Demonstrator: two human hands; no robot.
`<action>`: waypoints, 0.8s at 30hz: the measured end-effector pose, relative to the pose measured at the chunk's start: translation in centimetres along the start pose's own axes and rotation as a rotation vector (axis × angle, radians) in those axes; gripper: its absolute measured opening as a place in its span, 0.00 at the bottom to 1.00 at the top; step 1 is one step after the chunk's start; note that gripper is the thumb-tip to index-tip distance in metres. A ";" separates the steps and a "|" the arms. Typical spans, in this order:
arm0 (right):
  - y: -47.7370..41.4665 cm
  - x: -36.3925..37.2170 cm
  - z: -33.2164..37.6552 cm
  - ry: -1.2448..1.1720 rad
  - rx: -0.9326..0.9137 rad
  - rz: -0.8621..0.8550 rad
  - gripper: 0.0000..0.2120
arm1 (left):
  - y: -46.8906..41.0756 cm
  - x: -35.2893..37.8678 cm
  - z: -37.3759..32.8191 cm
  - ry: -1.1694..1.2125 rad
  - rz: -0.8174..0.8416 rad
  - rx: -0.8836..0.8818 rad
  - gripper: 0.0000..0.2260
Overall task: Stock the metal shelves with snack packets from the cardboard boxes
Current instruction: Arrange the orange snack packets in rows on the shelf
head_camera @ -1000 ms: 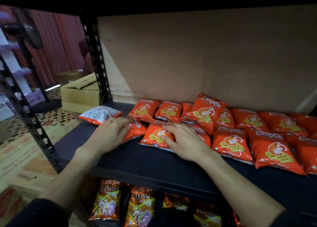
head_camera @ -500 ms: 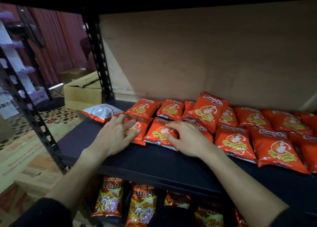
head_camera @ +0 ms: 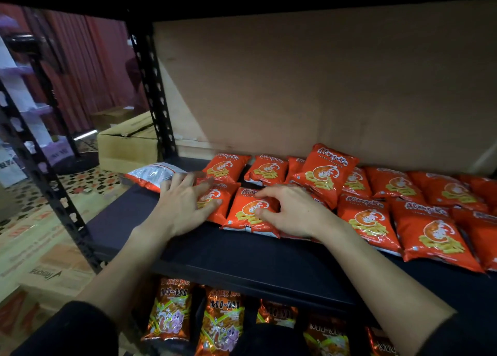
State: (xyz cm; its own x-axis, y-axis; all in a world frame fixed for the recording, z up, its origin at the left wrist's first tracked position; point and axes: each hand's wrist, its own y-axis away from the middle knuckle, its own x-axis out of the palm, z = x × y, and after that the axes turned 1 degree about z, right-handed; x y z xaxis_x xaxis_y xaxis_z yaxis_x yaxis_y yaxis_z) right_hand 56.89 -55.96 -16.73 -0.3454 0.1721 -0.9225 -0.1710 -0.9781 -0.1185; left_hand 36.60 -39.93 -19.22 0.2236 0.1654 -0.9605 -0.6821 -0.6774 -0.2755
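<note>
Pinching the printed face of a puffed orange foil snack packet [head_camera: 240,218] between curled thumb and forefinger, the right grip [head_camera: 293,213] rests at the front row of the black metal shelf [head_camera: 215,251]. Just to its left, the left grip [head_camera: 185,205] lies flat with its fingers straight and slightly spread, pressing on a second orange packet [head_camera: 226,205] whose edge touches the first. Its fingertips reach near a silver-backed packet [head_camera: 153,174] lying face down at the shelf's left end.

Behind both grips a back row of orange packets [head_camera: 269,167] lies flat. One tilted orange packet [head_camera: 325,173] leans up on its neighbours. More orange packets [head_camera: 430,232] cover the shelf to the right in overlapping rows.

A brown board [head_camera: 322,86] closes the back of the shelf, and a black perforated post [head_camera: 153,86] stands at its left rear corner. Beyond the post a tan cardboard box [head_camera: 126,146] sits on the floor, with a dark red curtain [head_camera: 88,68] behind it. On the lower shelf stand darker packets marked MI-MI [head_camera: 223,320]. Flattened printed cardboard [head_camera: 40,261] lies on the floor at the left. Black sleeves [head_camera: 67,328] cover both arms near the elbows.
</note>
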 end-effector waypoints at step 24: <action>-9.0 -0.7 -1.8 0.498 0.043 -0.002 0.18 | -10.1 0.2 -2.4 0.030 0.188 -0.167 0.17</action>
State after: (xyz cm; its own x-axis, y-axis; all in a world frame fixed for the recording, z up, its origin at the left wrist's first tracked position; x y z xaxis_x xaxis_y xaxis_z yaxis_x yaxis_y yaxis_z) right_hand 60.33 -47.45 -15.66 0.1355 0.0872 -0.9869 -0.2126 -0.9704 -0.1150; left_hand 45.25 -34.78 -16.54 0.1261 0.0059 -0.9920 -0.5898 -0.8036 -0.0798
